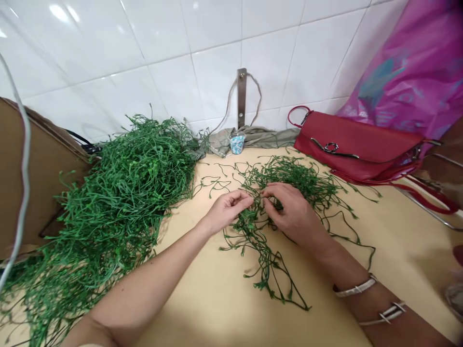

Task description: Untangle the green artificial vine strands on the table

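Note:
My left hand is closed in a pinch, thumb against forefinger, above a thin spread of green plastic-looking stems with small budded tips. Just to its right, my right hand has its thumb and fingers drawn together, the fingertips facing the left ones across a narrow gap. Whatever either pinch holds is too small to make out. Behind the right hand lies a looser pile of the same stems. A far larger heap of green stems fills the left side of the table.
The tan tabletop meets a white tiled wall. A small blue-and-white cup stands by grey cloth. At right are a red handbag and a purple plastic bag. A cardboard box and white cable are left.

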`<move>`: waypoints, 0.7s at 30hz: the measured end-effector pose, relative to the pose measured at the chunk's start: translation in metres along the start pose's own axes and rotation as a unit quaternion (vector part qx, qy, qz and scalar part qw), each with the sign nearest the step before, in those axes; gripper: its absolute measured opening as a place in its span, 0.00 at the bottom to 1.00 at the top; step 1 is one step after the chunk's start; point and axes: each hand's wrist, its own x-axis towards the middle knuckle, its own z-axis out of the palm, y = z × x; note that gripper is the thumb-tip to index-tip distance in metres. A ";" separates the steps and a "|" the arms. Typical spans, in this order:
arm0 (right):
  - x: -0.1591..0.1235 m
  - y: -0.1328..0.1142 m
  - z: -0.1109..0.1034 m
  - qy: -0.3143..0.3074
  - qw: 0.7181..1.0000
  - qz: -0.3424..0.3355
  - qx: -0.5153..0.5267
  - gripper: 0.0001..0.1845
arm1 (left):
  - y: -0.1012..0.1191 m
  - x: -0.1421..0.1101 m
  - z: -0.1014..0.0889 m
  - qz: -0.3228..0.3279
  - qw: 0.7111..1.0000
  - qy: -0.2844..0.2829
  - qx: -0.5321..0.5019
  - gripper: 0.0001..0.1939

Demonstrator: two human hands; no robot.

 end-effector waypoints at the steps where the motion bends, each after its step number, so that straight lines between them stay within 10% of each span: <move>1: 0.000 0.000 -0.001 -0.010 1.000 0.004 -0.016 0.06 | -0.002 0.001 0.001 -0.003 1.000 -0.003 -0.014 0.25; 9: 0.009 -0.006 -0.003 -0.073 0.962 0.212 0.156 0.11 | -0.005 0.008 0.002 -0.013 0.994 0.007 -0.105 0.24; 21: 0.048 0.007 -0.019 0.048 0.892 0.315 0.319 0.17 | 0.003 0.003 0.002 -0.048 0.978 0.018 -0.204 0.27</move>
